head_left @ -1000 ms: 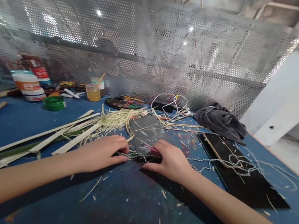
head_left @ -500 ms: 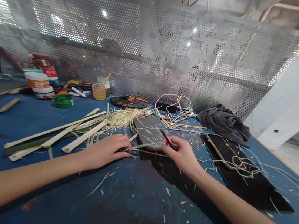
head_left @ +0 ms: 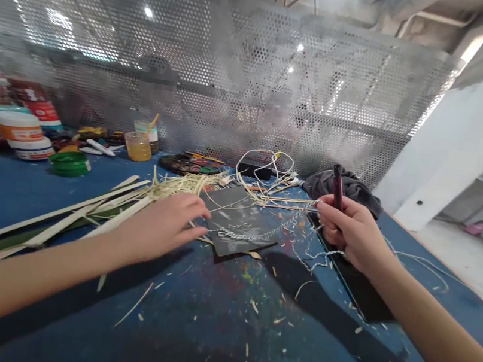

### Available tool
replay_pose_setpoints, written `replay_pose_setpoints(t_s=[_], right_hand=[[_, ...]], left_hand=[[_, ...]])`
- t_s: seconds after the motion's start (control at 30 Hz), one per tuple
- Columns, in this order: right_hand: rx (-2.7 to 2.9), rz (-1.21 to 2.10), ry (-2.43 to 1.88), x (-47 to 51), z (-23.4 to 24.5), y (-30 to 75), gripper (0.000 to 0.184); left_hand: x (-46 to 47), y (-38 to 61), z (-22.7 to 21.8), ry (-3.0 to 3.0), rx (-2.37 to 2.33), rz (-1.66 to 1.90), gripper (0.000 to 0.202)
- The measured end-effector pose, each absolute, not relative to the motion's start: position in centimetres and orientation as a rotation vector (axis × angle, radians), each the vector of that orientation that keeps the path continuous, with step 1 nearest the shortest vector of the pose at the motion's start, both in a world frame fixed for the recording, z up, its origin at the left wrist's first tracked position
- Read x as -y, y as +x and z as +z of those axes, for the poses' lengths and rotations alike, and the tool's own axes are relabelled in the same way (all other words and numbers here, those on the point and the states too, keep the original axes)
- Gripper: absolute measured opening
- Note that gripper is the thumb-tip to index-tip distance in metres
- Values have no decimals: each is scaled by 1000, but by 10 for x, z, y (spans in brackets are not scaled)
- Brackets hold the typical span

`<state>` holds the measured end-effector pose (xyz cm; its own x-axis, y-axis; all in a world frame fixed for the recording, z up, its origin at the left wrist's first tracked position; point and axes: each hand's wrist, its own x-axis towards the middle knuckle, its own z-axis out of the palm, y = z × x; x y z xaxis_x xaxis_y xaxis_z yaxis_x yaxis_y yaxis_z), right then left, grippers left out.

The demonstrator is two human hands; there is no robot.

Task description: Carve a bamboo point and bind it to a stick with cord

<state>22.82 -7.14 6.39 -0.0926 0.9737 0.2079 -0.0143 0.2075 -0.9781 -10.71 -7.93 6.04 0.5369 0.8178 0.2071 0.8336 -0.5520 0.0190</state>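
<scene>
My right hand (head_left: 351, 234) is closed around a slim dark-red tool (head_left: 337, 186) that points up. Its thumb and fingertips also pinch a grey-and-white twisted cord (head_left: 267, 235). The cord runs slack from there over a grey board (head_left: 236, 213) towards my left hand (head_left: 166, 224). That hand hovers low at the board's left edge, thumb and fingers apart, with the cord's near end close to the gap between them. A looser length of cord hangs below my right hand onto a dark glossy panel (head_left: 365, 290).
Split pale strips (head_left: 67, 221) and a heap of fine shavings (head_left: 181, 187) lie at left. Behind stand paint tubs (head_left: 25, 136), a green lid (head_left: 70, 163), a jar (head_left: 138, 147), a palette (head_left: 189, 164) and a white cable (head_left: 266, 163). A grey cloth (head_left: 314, 183) is at back right.
My right hand has moved right and up, drawing the cord with it, and the tool has turned upright. My left hand's fingers have spread from their grip on the cord. The view has shifted right.
</scene>
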Motion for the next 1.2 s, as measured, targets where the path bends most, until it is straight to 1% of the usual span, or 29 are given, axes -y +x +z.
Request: replay_pose_setpoints(t_s=[0.07, 0.13, 0.23, 0.37, 0.43, 0.47, 0.53, 0.57, 0.6, 0.67, 0.77, 0.87, 0.93, 1.0, 1.1, 1.2], right_hand=[[1360, 1098, -1052, 77, 67, 243, 32], [1392, 1066, -1128, 83, 70, 257, 33], [1548, 992, -1326, 95, 71, 284, 35], [1664, 895, -1616, 108, 61, 334, 42], [1667, 812, -1763, 109, 52, 362, 43], [1712, 720, -1836, 109, 48, 375, 43], [1825, 344, -1914, 107, 42, 395, 44], [1828, 206, -1923, 105, 41, 401, 43], [1822, 93, -1917, 103, 40, 402, 43], [1813, -7, -1881, 99, 43, 392, 40], [1945, 57, -1778, 88, 49, 351, 32], [2160, 277, -1649, 73, 51, 302, 20], [2288, 400, -1565, 63, 47, 280, 12], [2353, 460, -1511, 57, 39, 269, 11], [2379, 513, -1493, 54, 24, 268, 10], [2392, 554, -1517, 56, 14, 271, 8]], left_hand=[[78, -70, 51, -2867, 1368, -292, 35], [73, -44, 39, -2931, 1331, -274, 44], [62, -32, 27, -2973, 1327, -259, 44], [56, -45, 23, -2966, 1381, -302, 50], [57, -53, 24, -2966, 1389, -302, 45], [57, -56, 25, -2970, 1383, -296, 41], [56, -57, 27, -2975, 1354, -292, 35], [55, -56, 28, -2976, 1333, -295, 33], [53, -54, 29, -2975, 1306, -301, 31], [49, -44, 32, -2973, 1233, -310, 28], [46, -16, 35, -2976, 1104, -278, 21], [44, 16, 35, -3002, 1031, -215, 15], [42, 32, 33, -3006, 1064, -184, 15], [38, 40, 30, -3004, 1133, -163, 16], [32, 41, 25, -3016, 1201, -146, 9], [31, 37, 21, -3034, 1208, -156, 12]])
